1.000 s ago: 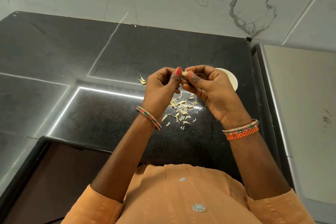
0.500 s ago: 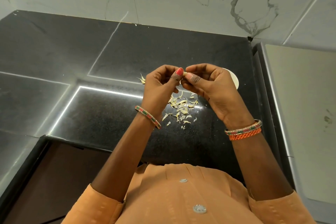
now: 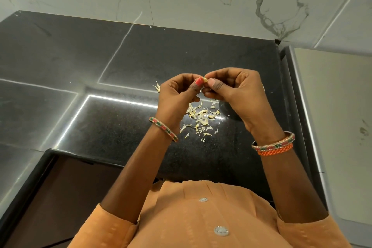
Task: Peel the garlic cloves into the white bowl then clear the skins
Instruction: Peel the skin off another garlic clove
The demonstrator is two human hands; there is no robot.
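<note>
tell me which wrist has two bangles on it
The right wrist: a patterned bangle sits stacked against an orange one. The left wrist carries only a single patterned bangle.

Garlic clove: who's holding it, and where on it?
Both hands pinch the garlic clove between thumb and fingertips: left hand on its left side, right hand on its right. Only a sliver of the clove shows.
</note>
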